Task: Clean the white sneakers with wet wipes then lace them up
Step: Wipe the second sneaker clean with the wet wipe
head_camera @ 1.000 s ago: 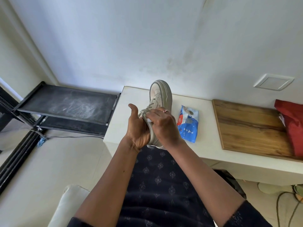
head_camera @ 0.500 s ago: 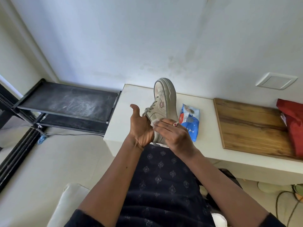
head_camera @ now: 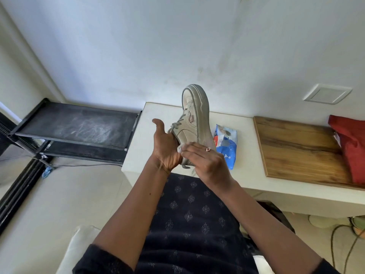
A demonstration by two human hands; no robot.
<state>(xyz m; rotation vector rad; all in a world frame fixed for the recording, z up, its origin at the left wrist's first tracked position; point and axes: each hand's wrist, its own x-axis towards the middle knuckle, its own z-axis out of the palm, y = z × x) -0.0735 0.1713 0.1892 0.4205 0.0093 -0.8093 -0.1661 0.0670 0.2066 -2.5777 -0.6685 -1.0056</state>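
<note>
A dirty white sneaker (head_camera: pixel 194 117) with grey laces stands on end, toe up and sole to the right, over the white table's near edge. My left hand (head_camera: pixel 165 147) grips its heel end from the left, thumb raised. My right hand (head_camera: pixel 205 162), with a ring on one finger, presses a small white wet wipe (head_camera: pixel 181 148) against the sneaker's side near the heel. A blue pack of wet wipes (head_camera: pixel 226 147) lies on the table just right of the shoe.
The white table (head_camera: pixel 248 171) runs right, bearing a wooden board (head_camera: pixel 296 147) and a red bag (head_camera: pixel 351 147). A black shelf rack (head_camera: pixel 79 127) stands to the left. My dark patterned clothing fills the foreground. Cables and objects lie on the floor at lower right.
My right hand has slid down from the laces to the heel side with the wipe. The sneaker has tilted so more of its side and sole shows.
</note>
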